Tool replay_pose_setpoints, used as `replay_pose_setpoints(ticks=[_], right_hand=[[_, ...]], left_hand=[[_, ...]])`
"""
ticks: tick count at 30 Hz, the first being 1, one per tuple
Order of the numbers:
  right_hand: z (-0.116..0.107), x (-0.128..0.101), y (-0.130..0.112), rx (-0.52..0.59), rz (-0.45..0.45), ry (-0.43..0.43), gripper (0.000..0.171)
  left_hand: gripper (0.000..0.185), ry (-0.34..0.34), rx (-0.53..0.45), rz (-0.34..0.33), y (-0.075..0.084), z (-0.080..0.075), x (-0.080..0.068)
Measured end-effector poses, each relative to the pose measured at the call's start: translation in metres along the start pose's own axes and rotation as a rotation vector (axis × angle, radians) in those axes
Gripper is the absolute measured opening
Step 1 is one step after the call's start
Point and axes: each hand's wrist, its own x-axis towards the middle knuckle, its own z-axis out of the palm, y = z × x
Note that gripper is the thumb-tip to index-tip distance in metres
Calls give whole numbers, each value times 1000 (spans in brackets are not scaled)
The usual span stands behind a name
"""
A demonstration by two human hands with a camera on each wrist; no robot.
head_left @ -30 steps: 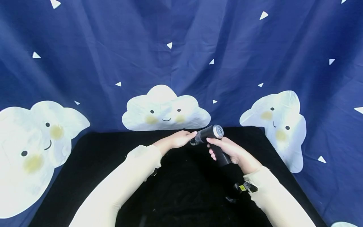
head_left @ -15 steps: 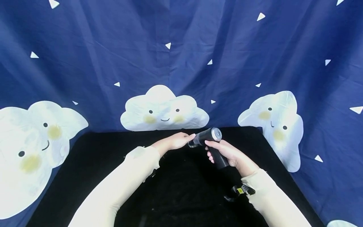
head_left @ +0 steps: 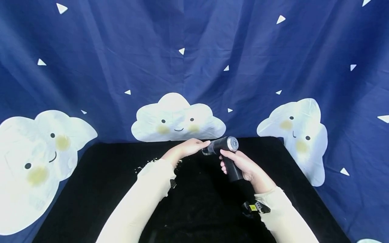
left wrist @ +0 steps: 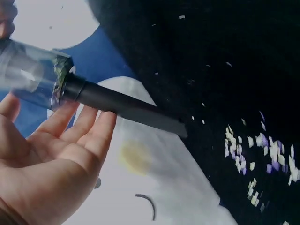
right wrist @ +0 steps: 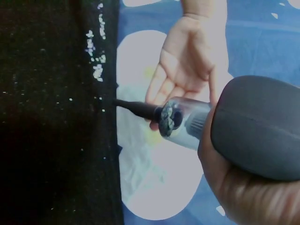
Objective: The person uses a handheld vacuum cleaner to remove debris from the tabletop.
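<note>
A black handheld vacuum (head_left: 226,145) with a clear dust cup (left wrist: 28,75) and a slim black nozzle (left wrist: 126,105) is held above the far middle of the black table (head_left: 106,175). My right hand (head_left: 243,163) grips its handle; in the right wrist view the dark body (right wrist: 258,131) fills the right side. My left hand (head_left: 188,149) lies open against the nozzle end, its straight fingers (left wrist: 89,129) touching the nozzle from below. The nozzle (right wrist: 138,108) points left over the table's far edge. Small paper scraps (left wrist: 262,154) lie scattered on the black cloth.
A dark blue backdrop cloth (head_left: 182,50) with white clouds hangs behind and around the table. A few pale scraps (head_left: 146,163) lie near my left sleeve. A strap with a yellow tag (head_left: 253,206) sits on my right wrist.
The vacuum and both hands have shifted a little left and toward me, with the handle standing more upright. Pale scraps by the left sleeve have come into sight.
</note>
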Motion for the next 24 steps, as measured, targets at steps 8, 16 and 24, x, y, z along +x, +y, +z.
replay_pose_setpoints(ticks=[8, 16, 24], right_hand=[[4, 3, 3, 6, -7, 12, 38], [5, 9, 5, 10, -23, 43, 39], [6, 12, 5, 19, -14, 35, 40]], left_hand=[[62, 22, -149, -28, -12, 7, 3], [61, 66, -152, -13, -20, 10, 10], [68, 63, -97, -44, -20, 5, 10]])
